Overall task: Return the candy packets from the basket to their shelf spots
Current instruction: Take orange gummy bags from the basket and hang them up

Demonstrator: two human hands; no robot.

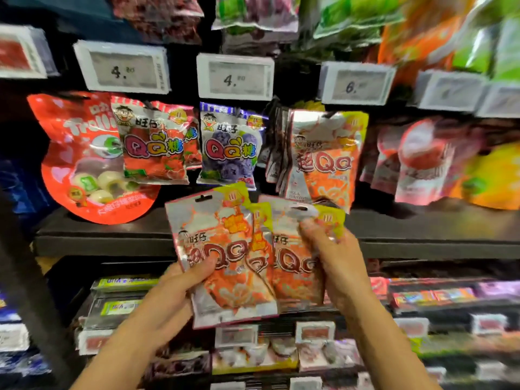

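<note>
Three orange QQ candy packets [233, 257] are fanned out in front of the shelf, just below the matching hanging row [323, 156]; best to peel one off and thread its hang hole onto that peg. The left hand [180, 288] pinches the front packet's lower edge, thumb on its face; the right hand [334, 254] has fingers clamped on the rear packet's top.

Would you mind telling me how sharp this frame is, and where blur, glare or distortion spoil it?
Head view: sharpest at centre, where the orange-and-silver candy packets held by the left hand and right hand stay readable; glare streaks their silver foil; the green and orange bags at upper right and the lower shelf goods smear with blur; the wide lens bends the white price tags.
</note>
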